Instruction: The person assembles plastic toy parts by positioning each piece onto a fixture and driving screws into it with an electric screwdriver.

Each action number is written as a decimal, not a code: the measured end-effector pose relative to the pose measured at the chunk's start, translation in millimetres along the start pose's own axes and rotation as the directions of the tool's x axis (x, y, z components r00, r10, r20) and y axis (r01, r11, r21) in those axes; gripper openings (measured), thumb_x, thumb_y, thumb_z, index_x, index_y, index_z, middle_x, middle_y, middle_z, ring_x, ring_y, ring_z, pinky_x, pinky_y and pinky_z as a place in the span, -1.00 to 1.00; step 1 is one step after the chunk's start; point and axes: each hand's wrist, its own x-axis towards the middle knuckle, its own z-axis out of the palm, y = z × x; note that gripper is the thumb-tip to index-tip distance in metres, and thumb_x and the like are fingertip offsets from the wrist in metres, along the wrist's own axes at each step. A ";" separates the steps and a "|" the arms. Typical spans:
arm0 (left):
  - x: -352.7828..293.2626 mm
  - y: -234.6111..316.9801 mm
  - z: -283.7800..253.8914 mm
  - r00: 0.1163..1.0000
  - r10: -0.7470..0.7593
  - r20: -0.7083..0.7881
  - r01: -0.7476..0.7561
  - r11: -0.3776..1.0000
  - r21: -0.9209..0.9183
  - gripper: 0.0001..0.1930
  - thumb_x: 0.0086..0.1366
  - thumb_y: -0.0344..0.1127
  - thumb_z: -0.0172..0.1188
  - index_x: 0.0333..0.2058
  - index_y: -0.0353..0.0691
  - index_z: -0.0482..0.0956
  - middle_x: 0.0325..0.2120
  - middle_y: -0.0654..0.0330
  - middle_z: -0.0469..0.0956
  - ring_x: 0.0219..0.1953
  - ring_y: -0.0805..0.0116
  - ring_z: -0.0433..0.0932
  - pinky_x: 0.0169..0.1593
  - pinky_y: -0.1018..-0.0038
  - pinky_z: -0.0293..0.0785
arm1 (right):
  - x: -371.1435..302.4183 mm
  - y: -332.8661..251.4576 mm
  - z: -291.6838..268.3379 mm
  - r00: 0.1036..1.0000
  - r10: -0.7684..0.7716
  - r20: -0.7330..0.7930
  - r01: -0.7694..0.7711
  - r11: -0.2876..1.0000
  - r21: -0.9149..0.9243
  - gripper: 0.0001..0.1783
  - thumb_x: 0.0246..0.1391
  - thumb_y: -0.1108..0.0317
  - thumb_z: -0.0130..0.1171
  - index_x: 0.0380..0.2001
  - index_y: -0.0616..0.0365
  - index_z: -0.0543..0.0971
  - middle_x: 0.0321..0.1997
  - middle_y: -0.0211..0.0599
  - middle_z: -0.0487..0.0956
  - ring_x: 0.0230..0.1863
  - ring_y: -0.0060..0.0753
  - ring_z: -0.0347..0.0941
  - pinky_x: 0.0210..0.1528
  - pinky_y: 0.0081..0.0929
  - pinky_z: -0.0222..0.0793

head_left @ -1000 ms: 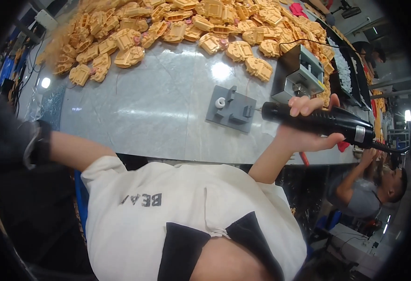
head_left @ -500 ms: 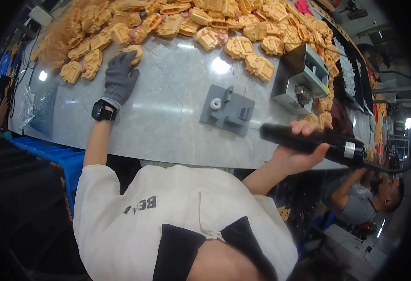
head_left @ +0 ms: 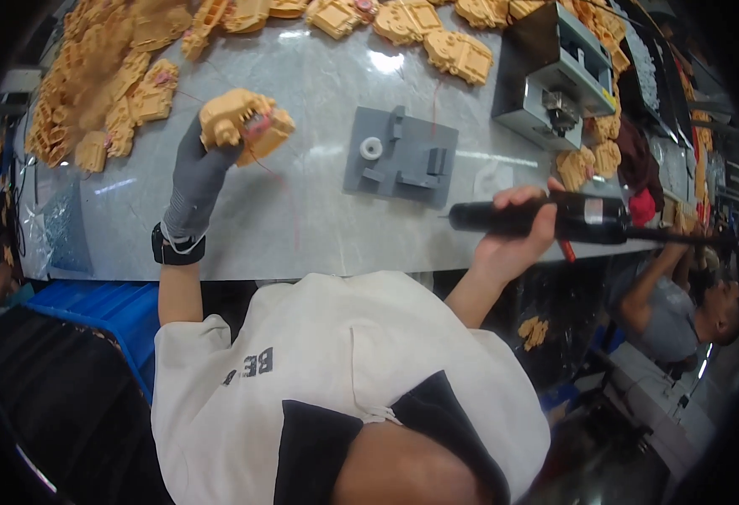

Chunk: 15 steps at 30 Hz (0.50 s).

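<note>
My left hand (head_left: 199, 181), in a grey glove, is closed on a yellow-orange plastic housing (head_left: 236, 118) with a small reddish part and thin red wires, lifted above the table. My bare right hand (head_left: 514, 231) wraps round a black electric screwdriver (head_left: 546, 217); its thin tip points left and a cord runs off to the right. Between the hands lies a grey fixture plate (head_left: 401, 157) with raised blocks and a white ring (head_left: 371, 148) on it. The screwdriver tip is near the plate's right edge, apart from it.
Many similar housings (head_left: 460, 55) lie along the table's far side and in a heap at the left. A metal box-shaped device (head_left: 555, 80) stands right of the fixture. Blue crates (head_left: 104, 310) sit beside the table at lower left. Another person (head_left: 668, 295) is at the far right.
My left hand has picked up a housing from the edge of the pile and brought it nearer. The screwdriver in my right hand has shifted slightly left and turned more level.
</note>
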 end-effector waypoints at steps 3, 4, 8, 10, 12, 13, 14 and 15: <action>0.5 -1.0 36.8 0.955 0.118 0.273 -0.112 0.993 -0.035 -0.57 0.05 -0.41 0.18 -0.05 -0.31 0.41 -0.02 0.10 0.44 0.01 0.36 0.43 0.09 0.44 0.34 | -2.0 0.5 4.1 0.995 0.070 0.065 -0.074 0.996 0.049 -0.47 0.04 0.10 0.13 -0.02 0.18 0.26 -0.52 -0.27 0.43 -0.51 -0.39 0.35 -0.38 -0.46 0.27; 3.1 -1.8 48.8 0.880 0.283 0.381 -0.283 0.957 -0.058 -0.60 0.04 -0.41 0.22 -0.08 -0.28 0.45 0.02 0.07 0.41 0.05 0.32 0.41 0.13 0.41 0.31 | -2.0 1.3 3.8 0.995 0.067 0.075 -0.071 0.996 0.060 -0.46 0.04 0.10 0.13 -0.02 0.19 0.26 -0.52 -0.27 0.43 -0.52 -0.38 0.35 -0.40 -0.46 0.26; 24.2 -2.1 94.9 0.679 0.496 0.541 -0.424 0.867 -0.263 -0.79 0.07 -0.46 0.20 -0.26 -0.21 0.59 0.19 0.03 0.27 0.28 0.12 0.16 0.28 0.30 0.09 | -7.1 1.6 4.9 0.997 0.062 0.053 -0.063 0.998 0.019 -0.46 0.05 0.10 0.13 -0.02 0.20 0.26 -0.53 -0.25 0.42 -0.53 -0.37 0.36 -0.40 -0.43 0.28; 38.3 -11.3 100.3 0.664 0.430 0.612 -0.473 0.875 -0.100 -0.75 0.06 -0.46 0.20 -0.22 -0.20 0.60 0.21 0.05 0.24 0.31 0.12 0.08 0.31 0.29 0.02 | -8.0 -0.5 6.8 0.993 0.095 0.065 -0.096 0.995 0.016 -0.47 0.05 0.09 0.12 -0.03 0.20 0.26 -0.53 -0.25 0.42 -0.53 -0.37 0.36 -0.38 -0.40 0.29; 46.1 -27.4 102.0 0.711 0.273 0.649 -0.322 0.946 -0.045 -0.64 0.07 -0.54 0.09 -0.13 -0.16 0.61 0.22 0.10 0.23 0.35 0.14 -0.04 0.35 0.28 -0.11 | -7.8 -2.3 4.5 0.992 0.108 0.072 -0.110 0.993 0.030 -0.48 0.06 0.09 0.11 -0.03 0.19 0.27 -0.53 -0.26 0.41 -0.53 -0.36 0.35 -0.37 -0.40 0.29; 49.0 -29.4 94.2 0.711 0.272 0.649 -0.319 0.947 -0.046 -0.64 0.07 -0.54 0.09 -0.13 -0.16 0.61 0.22 0.10 0.23 0.35 0.14 -0.04 0.35 0.28 -0.11 | -7.3 -2.9 3.9 0.989 0.124 0.084 -0.128 0.991 0.049 -0.49 0.07 0.09 0.10 -0.03 0.19 0.27 -0.53 -0.26 0.41 -0.54 -0.36 0.35 -0.36 -0.39 0.29; 54.2 -29.3 85.9 0.727 0.283 0.626 -0.289 0.952 -0.095 -0.62 0.05 -0.58 0.02 -0.14 -0.17 0.61 0.21 0.10 0.26 0.34 0.16 0.02 0.33 0.30 -0.06 | -6.6 -4.1 2.6 0.990 0.118 0.074 -0.122 0.992 0.045 -0.49 0.07 0.09 0.10 -0.03 0.19 0.27 -0.53 -0.26 0.41 -0.54 -0.36 0.35 -0.36 -0.39 0.29; 57.2 -25.5 84.9 0.741 0.290 0.605 -0.255 0.956 -0.146 -0.58 0.03 -0.63 -0.05 -0.16 -0.18 0.62 0.19 0.10 0.29 0.32 0.19 0.08 0.32 0.32 -0.01 | -6.8 -4.5 -1.1 0.990 0.128 0.058 -0.131 0.990 0.048 -0.49 0.08 0.08 0.09 -0.03 0.18 0.27 -0.53 -0.26 0.41 -0.54 -0.36 0.35 -0.36 -0.38 0.28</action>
